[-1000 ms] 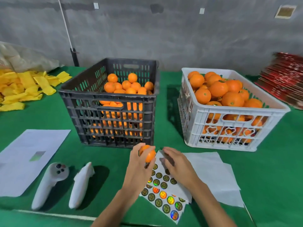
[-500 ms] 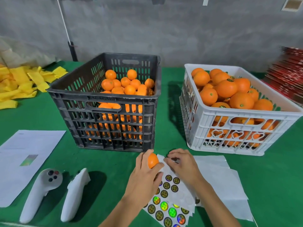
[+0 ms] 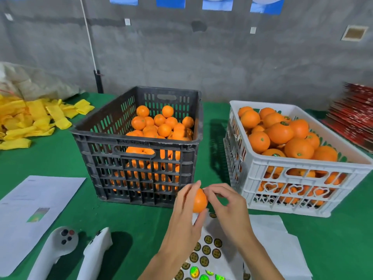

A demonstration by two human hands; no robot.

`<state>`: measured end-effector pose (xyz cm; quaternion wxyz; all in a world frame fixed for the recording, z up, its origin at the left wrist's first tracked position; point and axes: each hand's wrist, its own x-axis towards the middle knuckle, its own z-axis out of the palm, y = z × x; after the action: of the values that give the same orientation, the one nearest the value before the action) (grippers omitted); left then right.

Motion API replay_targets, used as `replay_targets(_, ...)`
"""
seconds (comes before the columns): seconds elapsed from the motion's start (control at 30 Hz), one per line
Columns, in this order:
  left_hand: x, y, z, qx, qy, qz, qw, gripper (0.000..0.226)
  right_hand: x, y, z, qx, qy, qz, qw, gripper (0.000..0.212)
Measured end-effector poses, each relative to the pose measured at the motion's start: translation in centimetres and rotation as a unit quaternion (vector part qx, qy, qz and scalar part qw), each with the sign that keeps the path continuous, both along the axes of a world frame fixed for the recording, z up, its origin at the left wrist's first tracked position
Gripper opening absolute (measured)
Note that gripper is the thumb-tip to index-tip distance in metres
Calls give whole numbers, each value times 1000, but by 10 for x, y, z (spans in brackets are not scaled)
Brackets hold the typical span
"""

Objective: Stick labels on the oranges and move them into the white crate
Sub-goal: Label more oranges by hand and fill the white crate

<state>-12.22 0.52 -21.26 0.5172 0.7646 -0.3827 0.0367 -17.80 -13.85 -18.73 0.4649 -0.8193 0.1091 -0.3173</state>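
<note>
- Head view: held a small round orange [image 3: 199,201] in the left hand [image 3: 186,217], fingers and thumb curled around it, above the green table cloth [image 3: 141,223].
- Touched the top of that fruit with the pinched fingertips of the right hand [image 3: 228,207]; cannot tell whether a label was between them.
- Lay below both hands: white sheet of round shiny labels [image 3: 207,253].
- Stood behind: dark grey slotted plastic crate [image 3: 141,178] at left, white plastic crate [image 3: 282,186] at right, both with oranges.
</note>
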Motion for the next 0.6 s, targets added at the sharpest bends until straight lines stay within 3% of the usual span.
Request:
replay_targets(0.1,6,-12,21,-39,11,-10,999,73,-8,-3,30,19,-25,19,999,18)
replay_targets(0.23,16,-29,50,-58,-24,-5,998,74,-19,-6,58,-98,15,31,995,34)
replay_targets(0.37,22,-59,100,-77,-97,-29,992,71,-14,-8,91,-126,9,-74,989,65)
replay_targets(0.5,33,-101,153,-60,-171,-71,981,80,-1,-48,142,-195,-31,-174,965,61)
replay_targets(0.6,46,-136,193,-3,-233,-81,969,80,13,-96,176,-283,7,-230,931,56)
